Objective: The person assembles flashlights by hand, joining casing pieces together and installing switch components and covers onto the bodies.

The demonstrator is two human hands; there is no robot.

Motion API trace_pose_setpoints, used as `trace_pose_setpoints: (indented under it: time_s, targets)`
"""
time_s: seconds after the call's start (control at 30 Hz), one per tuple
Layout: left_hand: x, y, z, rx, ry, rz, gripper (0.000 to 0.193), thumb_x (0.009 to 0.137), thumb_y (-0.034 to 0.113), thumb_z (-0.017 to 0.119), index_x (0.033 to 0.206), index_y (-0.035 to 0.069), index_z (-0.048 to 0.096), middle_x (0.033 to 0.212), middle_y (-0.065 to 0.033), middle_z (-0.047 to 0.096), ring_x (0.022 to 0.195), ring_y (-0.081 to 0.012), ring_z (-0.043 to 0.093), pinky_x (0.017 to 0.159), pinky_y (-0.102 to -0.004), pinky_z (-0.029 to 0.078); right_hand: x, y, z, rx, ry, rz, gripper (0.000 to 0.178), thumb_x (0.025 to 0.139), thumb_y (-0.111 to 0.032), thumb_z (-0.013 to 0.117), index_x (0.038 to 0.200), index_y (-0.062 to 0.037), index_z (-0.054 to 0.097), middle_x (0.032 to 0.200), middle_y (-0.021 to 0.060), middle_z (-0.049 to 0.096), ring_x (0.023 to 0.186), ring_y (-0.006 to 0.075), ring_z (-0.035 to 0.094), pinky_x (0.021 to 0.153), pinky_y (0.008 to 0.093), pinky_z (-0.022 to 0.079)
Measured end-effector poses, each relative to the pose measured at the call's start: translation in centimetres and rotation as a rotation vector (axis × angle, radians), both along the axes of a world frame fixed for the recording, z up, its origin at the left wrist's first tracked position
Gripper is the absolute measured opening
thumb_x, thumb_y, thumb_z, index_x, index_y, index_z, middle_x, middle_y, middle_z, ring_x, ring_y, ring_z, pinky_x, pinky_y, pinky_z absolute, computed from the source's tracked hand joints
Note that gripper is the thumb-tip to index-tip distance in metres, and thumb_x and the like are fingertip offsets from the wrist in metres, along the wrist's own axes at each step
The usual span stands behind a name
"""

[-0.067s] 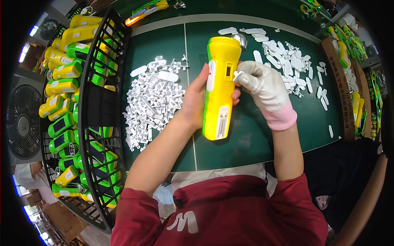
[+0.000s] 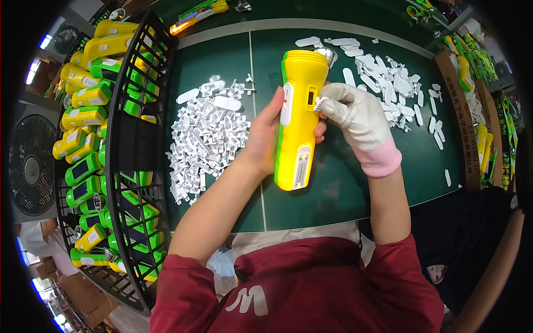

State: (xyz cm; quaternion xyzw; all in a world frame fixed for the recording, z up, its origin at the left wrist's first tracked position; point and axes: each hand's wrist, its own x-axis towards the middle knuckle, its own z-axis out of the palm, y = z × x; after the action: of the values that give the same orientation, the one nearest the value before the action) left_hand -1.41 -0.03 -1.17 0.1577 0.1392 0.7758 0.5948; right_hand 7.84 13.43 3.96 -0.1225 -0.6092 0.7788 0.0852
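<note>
The fingers (image 2: 336, 111) of the white fabric-gloved right hand (image 2: 363, 121) have between them a small white plastic piece (image 2: 320, 104), just left a tapered yellow-green plastic flashlight (image 2: 300, 130), farther left heaped small white plastic parts (image 2: 211, 133) on the flat green tabletop (image 2: 272, 64), beyond these a rectangular black plastic crate (image 2: 137, 145), and right oblong white plastic pieces (image 2: 395, 84).

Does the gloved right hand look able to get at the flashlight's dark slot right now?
Probably yes: the right hand pinches a small white part just beside the dark slot, which looks uncovered on the yellow flashlight.

Bright light, faint sheen on green tabletop (image 2: 345, 201), glaring strips (image 2: 33, 71) far left, edges curved, corners black
</note>
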Motion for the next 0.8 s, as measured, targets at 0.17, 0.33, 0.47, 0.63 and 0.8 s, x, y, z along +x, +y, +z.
trace_pose_setpoints:
  time_s: [0.17,0.33,0.47,0.63,0.8]
  targets:
    - [0.3,0.0,-0.1,-0.028,0.035,0.009,0.056,0.093,0.053,0.026,0.121,0.008,0.045,0.092,-0.0099,0.055,0.078,-0.0199,0.054,0.072,-0.0300,0.047,0.1,-0.4,0.4,0.082,-0.055,-0.028,0.025,0.081,-0.019,0.066,0.089,0.0035,0.060,0.079,0.0068,0.059,0.063,0.0117,0.056,0.062,0.0235,0.046]
    - [0.7,0.1,0.2,-0.084,0.066,0.049,0.056,0.092,0.053,0.025,0.116,0.008,0.047,0.087,-0.0114,0.056,0.080,-0.0208,0.055,0.071,-0.0303,0.045,0.4,-0.7,0.9,0.195,-0.051,-0.093,0.024,0.079,-0.012,0.068,0.094,0.0057,0.062,0.079,0.0088,0.065,0.058,0.0109,0.060,0.057,0.0205,0.046]
    - [0.8,0.2,0.0,-0.043,0.051,0.014,0.056,0.093,0.053,0.025,0.118,0.007,0.046,0.092,-0.0117,0.055,0.080,-0.0206,0.055,0.071,-0.0308,0.045,0.6,-0.9,1.1,0.265,-0.071,-0.148,0.024,0.079,-0.012,0.068,0.093,0.0058,0.062,0.080,0.0087,0.065,0.060,0.0107,0.059,0.058,0.0204,0.046]
    - [0.8,0.1,0.4,0.119,-0.098,-0.080,0.057,0.093,0.053,0.025,0.119,0.007,0.045,0.096,-0.0126,0.054,0.078,-0.0208,0.055,0.071,-0.0315,0.046,0.8,-0.2,0.4,-0.185,0.007,-0.007,0.024,0.079,-0.012,0.069,0.092,0.0064,0.062,0.076,0.0084,0.063,0.061,0.0117,0.060,0.058,0.0215,0.047]
    - [0.9,0.0,0.5,0.083,-0.080,-0.072,0.058,0.092,0.054,0.024,0.118,0.007,0.045,0.096,-0.0138,0.055,0.075,-0.0216,0.056,0.069,-0.0319,0.047,1.1,-0.6,1.1,-0.113,-0.033,0.000,0.023,0.079,-0.011,0.068,0.092,0.0067,0.061,0.075,0.0085,0.062,0.061,0.0123,0.060,0.059,0.0220,0.048]
